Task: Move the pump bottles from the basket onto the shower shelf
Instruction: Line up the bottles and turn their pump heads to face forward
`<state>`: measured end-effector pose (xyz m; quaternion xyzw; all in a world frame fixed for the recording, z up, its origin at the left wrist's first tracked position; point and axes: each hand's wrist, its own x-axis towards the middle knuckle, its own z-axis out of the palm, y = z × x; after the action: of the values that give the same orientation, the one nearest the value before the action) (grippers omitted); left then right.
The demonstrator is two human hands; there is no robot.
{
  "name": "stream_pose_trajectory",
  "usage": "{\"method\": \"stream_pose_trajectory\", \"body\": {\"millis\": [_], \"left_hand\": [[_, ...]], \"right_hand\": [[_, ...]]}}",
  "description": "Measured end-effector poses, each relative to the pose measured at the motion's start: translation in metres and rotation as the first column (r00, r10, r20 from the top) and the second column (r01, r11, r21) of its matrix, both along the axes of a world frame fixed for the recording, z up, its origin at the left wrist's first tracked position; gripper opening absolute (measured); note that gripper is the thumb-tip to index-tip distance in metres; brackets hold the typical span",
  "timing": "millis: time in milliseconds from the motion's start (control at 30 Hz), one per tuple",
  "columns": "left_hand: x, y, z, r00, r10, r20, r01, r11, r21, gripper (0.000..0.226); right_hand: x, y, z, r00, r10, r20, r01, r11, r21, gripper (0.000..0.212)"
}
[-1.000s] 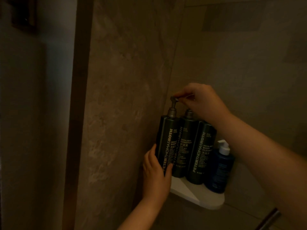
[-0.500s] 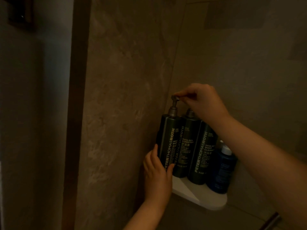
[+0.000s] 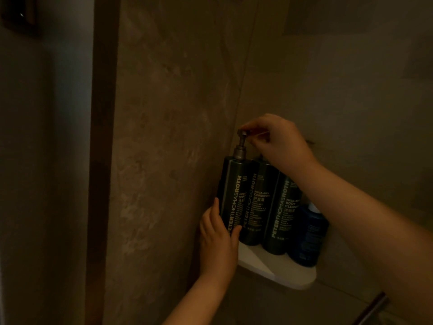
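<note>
Three tall dark green pump bottles stand side by side on a white corner shower shelf [image 3: 269,268]: the shampoo bottle [image 3: 232,195] at the left, a conditioner bottle [image 3: 256,202] in the middle, a body cleanser bottle [image 3: 280,214] at the right. My left hand [image 3: 216,235] wraps the lower part of the shampoo bottle. My right hand [image 3: 278,141] pinches that bottle's metal pump head [image 3: 241,133] from above. The other two pump heads are hidden behind my right hand and forearm. No basket is in view.
A small blue bottle with a white cap [image 3: 309,235] stands at the shelf's right end, partly behind my right forearm. Beige stone walls meet in the corner behind the shelf. A dark door frame [image 3: 103,160] runs down the left. A metal bar [image 3: 372,308] shows at bottom right.
Both hands keep their hold on the shampoo bottle and its pump head. The bottles have not visibly shifted; only the camera has drifted slightly.
</note>
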<state>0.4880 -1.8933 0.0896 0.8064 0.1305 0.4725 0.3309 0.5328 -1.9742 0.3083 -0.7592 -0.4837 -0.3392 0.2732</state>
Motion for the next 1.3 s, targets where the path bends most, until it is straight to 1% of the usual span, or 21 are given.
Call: {"method": "stream_pose_trajectory", "body": {"millis": [67, 133, 233, 333, 533, 700, 767, 1033, 1167, 1300], "left_hand": [[0.000, 0.000, 0.001, 1.000, 0.017, -0.004, -0.017, 1.000, 0.008, 0.079], [0.000, -0.001, 0.002, 0.997, 0.077, -0.007, -0.076, 0.996, 0.038, 0.080], [-0.005, -0.003, -0.001, 0.992, 0.124, 0.026, -0.126, 0.982, 0.142, 0.084], [-0.012, -0.004, -0.009, 0.996, 0.076, 0.041, -0.084, 0.962, 0.260, 0.083], [-0.017, 0.000, -0.010, 0.996, 0.076, -0.038, -0.058, 0.936, 0.348, 0.085], [-0.014, 0.005, -0.011, 0.985, 0.047, -0.165, 0.009, 0.946, 0.324, 0.087], [-0.010, 0.007, -0.012, 0.974, 0.024, -0.225, 0.048, 0.949, 0.311, 0.085], [0.002, 0.012, -0.015, 0.972, -0.003, -0.234, 0.066, 0.963, 0.261, 0.076], [0.010, 0.011, -0.015, 0.958, -0.004, -0.287, 0.078, 0.966, 0.245, 0.069], [0.016, 0.012, -0.015, 0.951, -0.017, -0.309, 0.092, 0.969, 0.229, 0.063]], "right_hand": [[-0.002, 0.000, 0.001, 1.000, -0.005, -0.008, 0.005, 1.000, -0.007, 0.028], [-0.003, 0.001, 0.001, 1.000, -0.005, -0.002, 0.005, 1.000, -0.026, 0.031], [-0.002, 0.001, 0.002, 1.000, -0.004, 0.026, 0.005, 0.999, -0.047, 0.037], [-0.001, 0.002, 0.003, 0.998, -0.024, 0.056, 0.026, 0.999, -0.039, 0.036], [0.001, 0.004, 0.005, 0.996, -0.038, 0.084, 0.042, 0.998, -0.050, 0.033], [0.009, 0.009, 0.007, 0.992, -0.069, 0.102, 0.078, 0.992, -0.096, 0.034], [0.013, 0.011, 0.007, 0.989, -0.085, 0.118, 0.100, 0.987, -0.129, 0.033], [0.026, 0.018, 0.006, 0.974, -0.140, 0.176, 0.172, 0.968, -0.180, 0.035], [0.028, 0.021, 0.007, 0.967, -0.159, 0.198, 0.199, 0.959, -0.201, 0.036], [0.030, 0.024, 0.009, 0.962, -0.181, 0.203, 0.227, 0.945, -0.236, 0.036]]}}
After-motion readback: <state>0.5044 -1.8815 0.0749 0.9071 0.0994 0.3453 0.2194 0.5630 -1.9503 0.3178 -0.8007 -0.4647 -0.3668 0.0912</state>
